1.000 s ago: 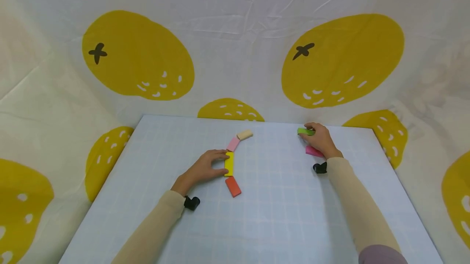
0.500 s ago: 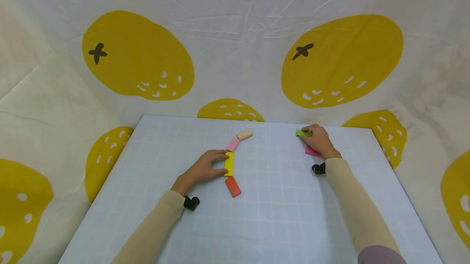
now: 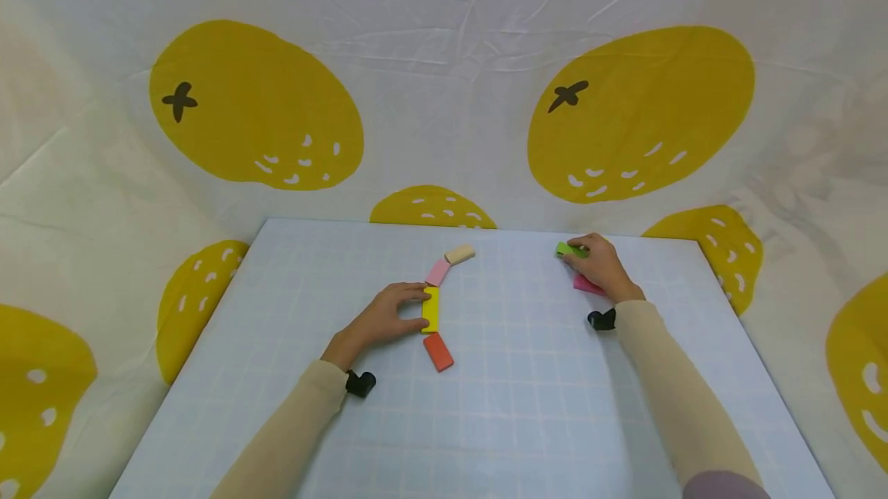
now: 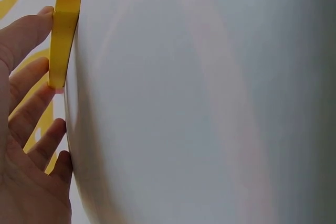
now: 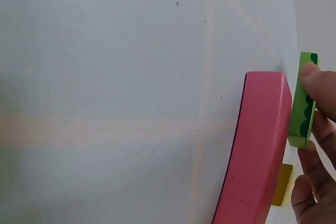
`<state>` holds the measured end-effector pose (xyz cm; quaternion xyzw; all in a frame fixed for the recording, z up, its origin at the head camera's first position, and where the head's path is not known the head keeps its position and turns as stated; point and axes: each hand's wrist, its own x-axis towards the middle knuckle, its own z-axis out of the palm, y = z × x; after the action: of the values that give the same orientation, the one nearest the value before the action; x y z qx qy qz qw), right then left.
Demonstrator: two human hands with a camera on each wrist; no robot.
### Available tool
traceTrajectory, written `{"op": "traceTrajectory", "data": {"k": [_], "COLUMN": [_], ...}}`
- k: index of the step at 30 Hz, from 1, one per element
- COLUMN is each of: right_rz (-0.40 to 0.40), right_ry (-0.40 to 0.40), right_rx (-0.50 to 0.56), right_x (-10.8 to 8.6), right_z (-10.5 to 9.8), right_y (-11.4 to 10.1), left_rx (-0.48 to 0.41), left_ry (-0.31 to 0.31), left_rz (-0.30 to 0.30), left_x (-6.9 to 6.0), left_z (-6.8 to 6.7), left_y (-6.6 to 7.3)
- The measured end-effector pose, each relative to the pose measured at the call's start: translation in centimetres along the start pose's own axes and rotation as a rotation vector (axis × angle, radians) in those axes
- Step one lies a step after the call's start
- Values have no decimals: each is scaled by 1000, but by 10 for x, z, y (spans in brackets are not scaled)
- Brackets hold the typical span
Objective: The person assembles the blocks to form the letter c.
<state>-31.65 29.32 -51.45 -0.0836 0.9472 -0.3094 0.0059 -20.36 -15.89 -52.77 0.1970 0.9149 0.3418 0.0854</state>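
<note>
In the head view my left hand [image 3: 381, 323] reaches in from the left to a yellow block [image 3: 431, 310] lying on the table. Its thumb and fingertips rest against that block's edge, with fairly straight fingers in the left wrist view. A pale pink block [image 3: 438, 272] and a natural wood block [image 3: 460, 254] continue the curved row beyond it; an orange-red block [image 3: 438, 352] lies at the near end. At the far right my right hand [image 3: 602, 264] pinches a green block [image 5: 303, 100] with darker green scallops. A bright pink block [image 5: 257, 145] lies beside it, partly under the hand.
The white table [image 3: 513, 406] has a faint grid. Its back edge meets a cloth [image 3: 444, 98] printed with yellow fruit. A yellow shape [image 5: 282, 184] shows partly behind the pink block in the right wrist view. Each wrist carries a black camera mount [image 3: 361, 384].
The green block in my right hand has shifted slightly left. My left hand stays at the yellow block, and the row of blocks keeps its arrangement.
</note>
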Motion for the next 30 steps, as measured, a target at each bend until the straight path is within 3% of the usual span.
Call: {"op": "traceTrajectory", "data": {"k": [9, 16, 24, 30], "right_rz": [-22, -37, -125, -130], "right_ry": [-16, -30, 19, 25], "right_rx": [52, 36, 34, 41], "right_x": [-9, -19, -39, -58], "right_z": [0, 2, 11, 22], "right_y": [-9, -16, -34, -51], "left_rx": [6, 14, 10, 26], "left_ry": [1, -3, -11, -11], "left_rz": [10, 4, -4, -5], "left_x": [1, 3, 3, 4], "left_z": [1, 3, 3, 2], "left_y": [-4, -8, -7, -7]}}
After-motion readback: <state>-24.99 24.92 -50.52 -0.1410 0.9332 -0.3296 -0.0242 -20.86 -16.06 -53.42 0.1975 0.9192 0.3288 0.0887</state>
